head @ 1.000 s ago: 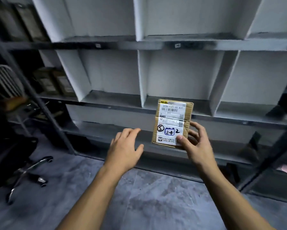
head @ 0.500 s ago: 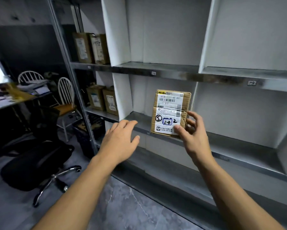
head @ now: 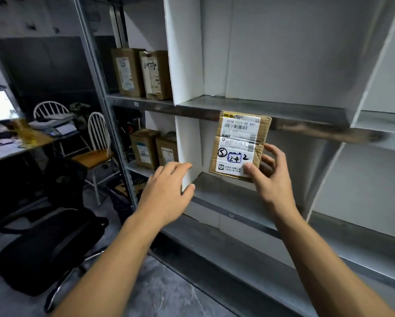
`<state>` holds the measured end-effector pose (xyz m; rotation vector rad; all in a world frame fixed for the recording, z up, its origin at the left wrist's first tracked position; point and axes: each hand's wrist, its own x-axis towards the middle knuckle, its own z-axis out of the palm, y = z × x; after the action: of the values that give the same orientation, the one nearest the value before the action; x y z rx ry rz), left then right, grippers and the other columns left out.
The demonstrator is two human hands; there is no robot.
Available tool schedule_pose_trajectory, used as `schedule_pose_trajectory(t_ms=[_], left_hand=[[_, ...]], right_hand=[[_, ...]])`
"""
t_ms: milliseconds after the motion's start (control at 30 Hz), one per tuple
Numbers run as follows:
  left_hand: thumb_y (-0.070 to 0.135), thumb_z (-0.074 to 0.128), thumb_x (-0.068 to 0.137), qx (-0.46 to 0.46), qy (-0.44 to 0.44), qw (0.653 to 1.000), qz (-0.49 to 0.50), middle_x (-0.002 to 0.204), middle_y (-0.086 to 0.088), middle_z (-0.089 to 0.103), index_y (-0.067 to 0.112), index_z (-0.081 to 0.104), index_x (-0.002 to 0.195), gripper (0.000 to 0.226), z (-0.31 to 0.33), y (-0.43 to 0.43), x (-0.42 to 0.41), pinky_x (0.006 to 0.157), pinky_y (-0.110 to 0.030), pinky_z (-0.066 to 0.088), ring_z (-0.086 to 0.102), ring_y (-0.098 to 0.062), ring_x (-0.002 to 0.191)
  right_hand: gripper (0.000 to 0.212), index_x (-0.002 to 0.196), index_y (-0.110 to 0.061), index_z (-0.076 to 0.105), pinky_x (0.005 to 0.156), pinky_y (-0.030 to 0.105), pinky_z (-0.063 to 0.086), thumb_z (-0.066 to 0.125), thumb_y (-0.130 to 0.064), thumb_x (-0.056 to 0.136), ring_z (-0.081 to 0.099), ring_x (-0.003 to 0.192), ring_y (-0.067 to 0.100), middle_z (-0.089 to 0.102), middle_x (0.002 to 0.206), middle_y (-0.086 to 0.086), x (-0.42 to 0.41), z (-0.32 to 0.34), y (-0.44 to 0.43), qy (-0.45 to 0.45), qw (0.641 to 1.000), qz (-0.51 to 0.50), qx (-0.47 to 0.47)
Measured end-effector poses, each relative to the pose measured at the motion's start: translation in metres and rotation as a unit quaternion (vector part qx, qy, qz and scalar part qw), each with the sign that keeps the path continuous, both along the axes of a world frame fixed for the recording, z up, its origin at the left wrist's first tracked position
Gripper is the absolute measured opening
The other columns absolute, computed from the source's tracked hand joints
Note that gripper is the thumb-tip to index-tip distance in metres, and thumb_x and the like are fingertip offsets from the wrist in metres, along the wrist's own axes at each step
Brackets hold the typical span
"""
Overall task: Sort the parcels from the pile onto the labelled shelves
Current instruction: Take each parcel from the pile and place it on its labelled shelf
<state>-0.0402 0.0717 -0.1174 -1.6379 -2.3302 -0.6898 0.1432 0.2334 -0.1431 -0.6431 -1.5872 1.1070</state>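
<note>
A small brown cardboard parcel (head: 238,145) with a white shipping label and handwritten marks "5", "24", "2" is held upright in front of the metal shelf unit (head: 256,106). My right hand (head: 268,177) grips its lower right corner, thumb on the label and fingers behind. My left hand (head: 168,191) hovers empty with relaxed fingers to the parcel's left, near a white divider (head: 187,147). The parcel sits level with the compartment right of that divider.
Two brown parcels (head: 142,73) stand on the upper left shelf and two more (head: 154,149) on the shelf below. A black office chair (head: 47,243), white wooden chairs (head: 98,143) and a cluttered desk (head: 6,143) stand at left. Small labels (head: 231,215) mark shelf edges.
The view has swung left and closer to the shelves. My right hand has kept the parcel raised and brought it nearer the middle shelf; my left hand stays empty beside it.
</note>
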Motion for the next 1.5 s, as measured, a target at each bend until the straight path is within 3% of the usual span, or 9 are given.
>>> schedule_pose_trajectory(t_ms=[200,500,733,867,1100,1333,1500], left_hand=[[0.041,0.049,0.096,0.021,-0.001,0.999,-0.028,0.142,0.008,0.040,0.029,0.036,0.144,0.052,0.005,0.029,-0.043,0.108,-0.036,0.032,0.036,-0.015,0.131],[0.041,0.050,0.096,-0.005,-0.001,0.992,-0.128,0.142,0.008,0.041,0.029,0.038,0.144,0.051,0.002,0.082,-0.108,0.107,-0.035,0.035,0.037,-0.014,0.130],[0.040,0.050,0.096,-0.047,-0.011,0.966,-0.254,0.140,0.007,0.043,0.027,0.039,0.144,0.051,-0.026,0.117,-0.105,0.108,-0.035,0.035,0.039,-0.015,0.129],[0.038,0.052,0.095,-0.066,-0.016,0.935,-0.347,0.139,0.007,0.045,0.025,0.043,0.142,0.049,-0.041,0.138,-0.049,0.106,-0.034,0.035,0.040,-0.016,0.126],[0.035,0.055,0.093,-0.062,0.004,0.867,-0.494,0.134,0.004,0.049,0.023,0.046,0.139,0.048,-0.053,0.151,0.101,0.106,-0.035,0.036,0.044,-0.019,0.121],[0.040,0.051,0.094,-0.064,0.043,0.796,-0.600,0.136,0.006,0.046,0.028,0.042,0.141,0.050,-0.068,0.130,0.302,0.104,-0.035,0.036,0.043,-0.018,0.121],[0.042,0.050,0.094,-0.092,0.058,0.765,-0.635,0.139,0.006,0.045,0.029,0.041,0.142,0.050,-0.081,0.116,0.411,0.103,-0.035,0.036,0.043,-0.018,0.123]], right_hand=[[0.067,0.136,-0.047,0.043,0.102,0.051,0.051,0.077,-0.048,0.078,0.058,0.126,0.013,0.061,0.134,-0.008,-0.031,0.004,0.020,-0.004,1.000,-0.010,0.013],[0.068,0.136,-0.046,0.043,0.102,0.052,0.051,0.079,-0.048,0.077,0.060,0.126,0.016,0.062,0.133,-0.005,-0.070,-0.010,0.033,0.024,0.995,-0.097,0.003],[0.067,0.135,-0.038,0.047,0.102,0.052,0.051,0.080,-0.043,0.077,0.062,0.123,0.017,0.064,0.131,-0.001,-0.044,-0.046,0.007,0.046,0.979,-0.196,-0.031],[0.062,0.131,-0.037,0.049,0.102,0.053,0.052,0.083,-0.032,0.080,0.063,0.121,0.019,0.064,0.131,0.004,0.018,-0.056,-0.019,0.063,0.955,-0.286,-0.050],[0.060,0.127,-0.046,0.051,0.101,0.053,0.052,0.079,-0.044,0.075,0.062,0.122,0.019,0.065,0.130,-0.003,0.157,-0.072,-0.084,0.037,0.894,-0.444,-0.054],[0.053,0.124,-0.052,0.051,0.105,0.048,0.049,0.078,-0.037,0.080,0.062,0.120,0.011,0.066,0.123,-0.014,0.328,-0.072,-0.166,-0.006,0.825,-0.563,-0.047],[0.055,0.128,-0.050,0.050,0.103,0.049,0.051,0.079,-0.036,0.083,0.060,0.122,0.014,0.063,0.127,-0.012,0.426,-0.076,-0.207,-0.019,0.790,-0.609,-0.075]])
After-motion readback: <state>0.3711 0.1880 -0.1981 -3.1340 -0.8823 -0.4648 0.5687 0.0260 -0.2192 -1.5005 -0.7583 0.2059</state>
